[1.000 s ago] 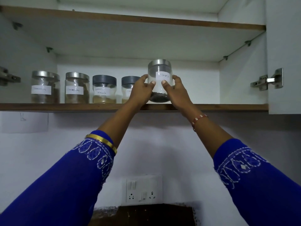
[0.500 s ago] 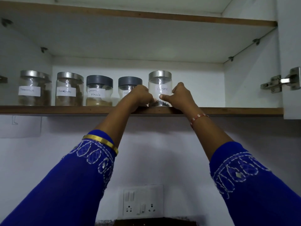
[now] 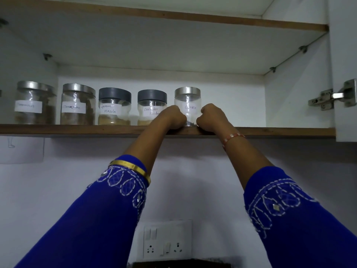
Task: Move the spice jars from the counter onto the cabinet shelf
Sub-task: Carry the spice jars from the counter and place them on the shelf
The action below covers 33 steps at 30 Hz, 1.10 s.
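The clear cloves jar (image 3: 187, 99), with a silver lid and a white label, stands upright on the wooden cabinet shelf (image 3: 280, 131) near its front edge. My left hand (image 3: 172, 118) and my right hand (image 3: 211, 117) are curled into fists at the shelf edge. One fist sits on each side of the jar's base, knuckles against its lower sides. To the jar's left stand the coriander powder jar (image 3: 151, 105), the garam masala jar (image 3: 114, 107), the cinnamon jar (image 3: 78, 105) and another silver-lidded jar (image 3: 34, 103). The counter is hardly in view.
Right of the cloves jar the shelf is bare up to the cabinet side wall. An open cabinet door (image 3: 345, 55) with a metal hinge (image 3: 332, 96) is at the far right. A second shelf (image 3: 173, 16) runs overhead. A switch and socket plate (image 3: 167, 241) is on the wall below.
The cloves jar came down from mid-air onto the shelf beside the coriander jar. My fingers slid from its label down to its base and curled into fists.
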{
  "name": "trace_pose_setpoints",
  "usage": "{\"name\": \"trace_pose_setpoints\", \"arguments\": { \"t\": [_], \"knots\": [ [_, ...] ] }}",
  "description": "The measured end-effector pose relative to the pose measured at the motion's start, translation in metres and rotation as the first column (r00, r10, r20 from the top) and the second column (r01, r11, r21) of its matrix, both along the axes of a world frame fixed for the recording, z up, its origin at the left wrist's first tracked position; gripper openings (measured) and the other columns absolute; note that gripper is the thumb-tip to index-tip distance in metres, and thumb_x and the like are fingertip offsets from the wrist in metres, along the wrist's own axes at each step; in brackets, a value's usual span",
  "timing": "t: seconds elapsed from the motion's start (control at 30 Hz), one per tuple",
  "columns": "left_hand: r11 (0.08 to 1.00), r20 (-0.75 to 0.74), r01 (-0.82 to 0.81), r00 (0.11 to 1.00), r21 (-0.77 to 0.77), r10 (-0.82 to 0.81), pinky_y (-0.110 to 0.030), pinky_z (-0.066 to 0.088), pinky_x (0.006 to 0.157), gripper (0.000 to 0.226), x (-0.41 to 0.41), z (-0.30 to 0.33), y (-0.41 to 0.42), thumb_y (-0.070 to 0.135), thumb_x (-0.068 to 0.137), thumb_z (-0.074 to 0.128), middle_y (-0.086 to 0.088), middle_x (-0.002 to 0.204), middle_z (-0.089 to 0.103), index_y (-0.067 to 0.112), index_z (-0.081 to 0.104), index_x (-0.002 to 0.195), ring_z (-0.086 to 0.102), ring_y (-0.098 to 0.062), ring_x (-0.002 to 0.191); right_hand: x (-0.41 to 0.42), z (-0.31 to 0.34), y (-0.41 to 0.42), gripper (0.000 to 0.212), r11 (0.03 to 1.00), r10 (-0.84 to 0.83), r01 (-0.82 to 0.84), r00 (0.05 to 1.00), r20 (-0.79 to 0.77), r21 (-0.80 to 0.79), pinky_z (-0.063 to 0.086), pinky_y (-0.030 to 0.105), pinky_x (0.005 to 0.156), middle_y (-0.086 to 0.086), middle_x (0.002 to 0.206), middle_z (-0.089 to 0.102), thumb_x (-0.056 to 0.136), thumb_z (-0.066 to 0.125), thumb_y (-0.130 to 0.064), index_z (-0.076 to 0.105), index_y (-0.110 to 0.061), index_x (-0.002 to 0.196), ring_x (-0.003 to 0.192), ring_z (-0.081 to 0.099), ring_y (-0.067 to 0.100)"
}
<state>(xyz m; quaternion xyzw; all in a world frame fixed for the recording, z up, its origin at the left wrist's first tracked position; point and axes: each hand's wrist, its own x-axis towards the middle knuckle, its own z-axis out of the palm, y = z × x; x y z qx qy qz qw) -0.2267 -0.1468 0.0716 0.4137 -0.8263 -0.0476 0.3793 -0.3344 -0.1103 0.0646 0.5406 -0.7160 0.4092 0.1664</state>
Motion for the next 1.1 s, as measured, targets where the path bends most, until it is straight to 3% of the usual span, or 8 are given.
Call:
{"name": "trace_pose_setpoints", "arguments": {
  "t": [0.07,0.17,0.3,0.4,0.5,0.67,0.97,1.1],
  "knots": [
    [0.996,0.035,-0.065,0.997,-0.058,0.067,-0.033,0.039,0.084,0.039,-0.003,-0.008,0.001,0.016,0.092,0.045,-0.019,0.129,0.053,-0.003,0.042,0.126,0.052,-0.033,0.115,0.006,-0.004,0.006,0.033,1.0,-0.009,0.009,1.0,-0.02,0.004,0.031,0.024,0.053,0.008,0.07,0.045,0.089,0.047,-0.004,0.033,-0.01,0.059,0.076,0.043,0.029],
    [0.954,0.06,-0.221,0.97,-0.2,0.237,-0.035,0.039,0.084,0.053,-0.009,-0.025,0.007,0.028,0.092,0.043,-0.017,0.122,0.058,-0.002,0.032,0.134,0.056,-0.032,0.112,0.019,-0.013,0.017,0.021,0.996,-0.063,0.07,0.989,-0.135,0.051,0.042,0.032,0.086,0.019,0.113,0.061,0.094,0.044,-0.008,0.058,0.004,0.104,0.106,0.056,0.034],
    [0.906,-0.035,-0.268,0.962,-0.326,0.272,-0.042,0.03,0.103,0.043,-0.005,-0.041,0.013,0.032,0.096,0.033,-0.017,0.117,0.062,-0.001,0.045,0.121,0.056,-0.033,0.111,0.022,-0.042,0.029,0.032,0.989,-0.122,0.143,0.909,-0.399,0.025,0.029,0.036,0.102,0.018,0.119,0.061,0.098,0.034,-0.01,0.053,-0.002,0.121,0.108,0.056,0.034],
    [0.906,0.022,-0.185,0.978,-0.381,0.209,-0.047,0.012,0.116,0.047,0.008,-0.062,0.018,0.027,0.096,0.035,-0.019,0.14,0.045,0.001,0.038,0.134,0.034,-0.033,0.135,0.009,-0.069,0.039,0.051,0.996,-0.075,0.088,0.891,-0.448,0.007,0.015,0.042,0.116,0.023,0.143,0.039,0.096,0.038,-0.01,0.027,0.002,0.144,0.132,0.036,0.037],
    [0.913,-0.04,-0.015,0.999,-0.408,-0.001,-0.047,0.004,0.118,0.05,0.02,-0.091,0.028,0.019,0.097,0.035,-0.017,0.153,0.024,0.004,0.026,0.144,0.014,-0.033,0.144,0.004,-0.101,0.068,0.052,0.999,-0.001,0.013,0.946,-0.325,0.036,0.008,0.042,0.119,0.016,0.157,0.015,0.1,0.036,-0.014,0.02,-0.004,0.148,0.146,0.011,0.032],
    [0.922,-0.257,0.299,0.897,-0.246,-0.36,-0.035,0.001,0.119,0.046,0.023,-0.157,0.078,0.014,0.1,0.031,-0.014,0.156,0.02,0.005,0.026,0.144,0.011,-0.025,0.147,0.01,-0.177,0.126,0.052,0.998,0.033,-0.027,0.992,-0.123,0.049,0.006,0.03,0.119,0.007,0.159,0.01,0.101,0.033,-0.022,0.017,-0.012,0.149,0.148,0.005,0.021],
    [0.776,-0.413,0.623,0.735,0.098,-0.538,-0.042,0.013,0.121,0.042,0.016,-0.309,0.183,0.013,0.099,0.033,-0.009,0.152,0.031,0.01,0.036,0.14,0.021,-0.021,0.145,0.02,-0.341,0.233,0.053,0.995,-0.079,0.057,0.956,0.283,0.084,0.02,0.036,0.118,0.003,0.156,0.026,0.097,0.043,-0.027,0.028,-0.016,0.146,0.145,0.021,0.019],
    [0.687,-0.488,0.664,0.723,0.296,-0.489,-0.026,0.018,0.117,0.04,0.015,-0.375,0.216,0.01,0.098,0.036,-0.009,0.149,0.036,0.008,0.039,0.138,0.027,-0.02,0.142,0.024,-0.414,0.282,0.052,0.979,-0.165,0.094,0.884,0.438,0.18,0.027,0.036,0.116,0.006,0.151,0.035,0.095,0.049,-0.023,0.035,-0.011,0.144,0.141,0.031,0.021]
  ]
}}
